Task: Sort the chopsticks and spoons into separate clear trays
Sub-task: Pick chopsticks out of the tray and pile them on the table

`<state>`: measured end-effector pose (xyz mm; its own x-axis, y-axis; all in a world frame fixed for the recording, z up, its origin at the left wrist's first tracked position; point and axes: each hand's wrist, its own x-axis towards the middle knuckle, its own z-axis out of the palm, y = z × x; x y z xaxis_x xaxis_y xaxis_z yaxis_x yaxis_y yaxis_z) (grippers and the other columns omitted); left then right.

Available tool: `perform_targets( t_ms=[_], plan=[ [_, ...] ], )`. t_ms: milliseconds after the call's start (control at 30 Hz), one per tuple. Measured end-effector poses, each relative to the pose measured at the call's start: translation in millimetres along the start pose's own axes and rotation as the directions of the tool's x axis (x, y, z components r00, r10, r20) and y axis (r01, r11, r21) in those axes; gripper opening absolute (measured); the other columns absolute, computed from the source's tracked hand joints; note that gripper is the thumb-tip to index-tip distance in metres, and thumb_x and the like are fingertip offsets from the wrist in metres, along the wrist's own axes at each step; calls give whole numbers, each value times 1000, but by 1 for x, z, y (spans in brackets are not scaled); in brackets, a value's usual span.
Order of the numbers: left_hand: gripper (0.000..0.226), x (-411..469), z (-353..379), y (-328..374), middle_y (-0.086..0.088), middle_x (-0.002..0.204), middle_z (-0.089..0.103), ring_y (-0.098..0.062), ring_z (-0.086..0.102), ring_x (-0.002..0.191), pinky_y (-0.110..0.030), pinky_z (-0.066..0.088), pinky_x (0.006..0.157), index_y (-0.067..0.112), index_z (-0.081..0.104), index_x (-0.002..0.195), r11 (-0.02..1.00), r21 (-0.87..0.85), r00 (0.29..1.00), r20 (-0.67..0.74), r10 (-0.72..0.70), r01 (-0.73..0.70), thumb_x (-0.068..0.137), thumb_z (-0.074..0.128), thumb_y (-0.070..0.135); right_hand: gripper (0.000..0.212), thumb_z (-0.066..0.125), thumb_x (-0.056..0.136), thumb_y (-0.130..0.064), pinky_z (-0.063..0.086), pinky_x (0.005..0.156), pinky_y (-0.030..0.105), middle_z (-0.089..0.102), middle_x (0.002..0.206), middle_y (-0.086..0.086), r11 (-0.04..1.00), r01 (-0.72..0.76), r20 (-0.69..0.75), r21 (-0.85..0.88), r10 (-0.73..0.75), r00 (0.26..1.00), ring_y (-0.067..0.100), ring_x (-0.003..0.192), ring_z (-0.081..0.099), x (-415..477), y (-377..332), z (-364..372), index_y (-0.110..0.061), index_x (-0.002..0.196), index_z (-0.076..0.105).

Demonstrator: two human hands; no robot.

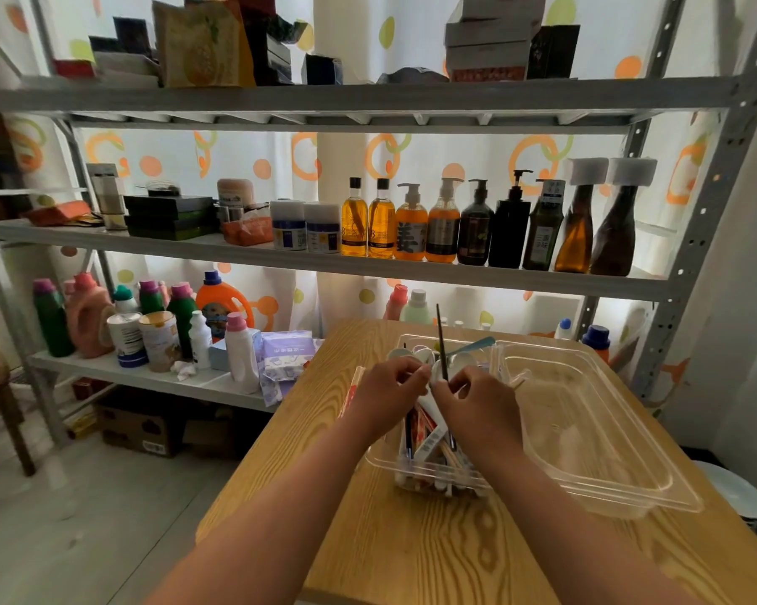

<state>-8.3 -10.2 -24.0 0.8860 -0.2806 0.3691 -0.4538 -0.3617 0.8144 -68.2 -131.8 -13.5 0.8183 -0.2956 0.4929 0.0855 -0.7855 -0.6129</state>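
Note:
Two clear trays sit side by side on a wooden table (433, 552). The left tray (378, 462) holds a jumble of white spoons (431, 430), wrapped chopsticks and dark chopsticks. The right tray (595, 430) looks bare inside. Both my hands hover over the left tray. My right hand (481, 406) pinches a dark chopstick (441, 338) that stands upright, tip pointing up. My left hand (387, 393) has its fingers curled beside a white spoon; what it holds is unclear. More spoons (420, 355) and a blue-handled one (477, 342) lie at the tray's far end.
A grey metal shelf unit (324, 259) stands behind the table with bottles, tins and boxes. A wrapped chopstick packet (352, 393) lies on the table left of the trays. A white stool (734, 491) sits low at right. Cardboard boxes rest on the floor at left.

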Motion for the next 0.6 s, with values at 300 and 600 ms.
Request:
perform_targets(
  t_ms=[300,600],
  plan=[
    [17,-10,-20,0,9,75,66,7,58,65,-11,42,62,20,70,89,973,-202,994,18,-108,109,95,56,29,16,60,88,-32,36,55,12,56,74,-4,995,83,120,48,-89,989,5,65,51,-7,-15,10,-18,83,56],
    [17,-13,-34,-13,6,76,67,-9,57,66,-25,48,63,20,70,94,909,-351,974,39,-224,223,93,58,31,16,56,92,-28,41,60,10,57,75,-5,986,135,129,99,-147,981,3,63,53,-10,-28,21,-15,86,61]
  ],
)
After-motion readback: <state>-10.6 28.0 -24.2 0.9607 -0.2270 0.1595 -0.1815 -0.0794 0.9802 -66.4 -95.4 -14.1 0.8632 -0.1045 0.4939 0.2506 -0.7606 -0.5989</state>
